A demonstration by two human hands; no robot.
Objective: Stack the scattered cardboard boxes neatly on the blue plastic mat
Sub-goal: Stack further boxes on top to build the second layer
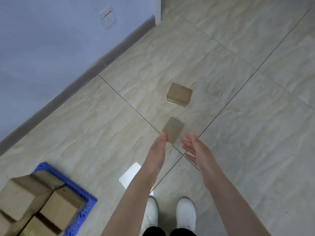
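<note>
Pickup of the nearer cardboard box [173,130] looks to be the step in hand, with several stacked boxes [25,200] already on the blue plastic mat [91,201] at lower left. Both hands reach forward with nothing in them: the left hand [158,148] shows edge-on with straight fingers, and the right hand [194,149] has its fingers spread and relaxed, palm turned inward. The nearer box lies on the floor [255,133] just beyond the fingertips, between the two hands. The left fingertips overlap its near corner in the view, but whether they touch it cannot be told. A farther box [179,94] sits apart beyond it. The next move likely calls for bringing both palms onto the box's sides, lifting it, then turning left toward the mat
</note>
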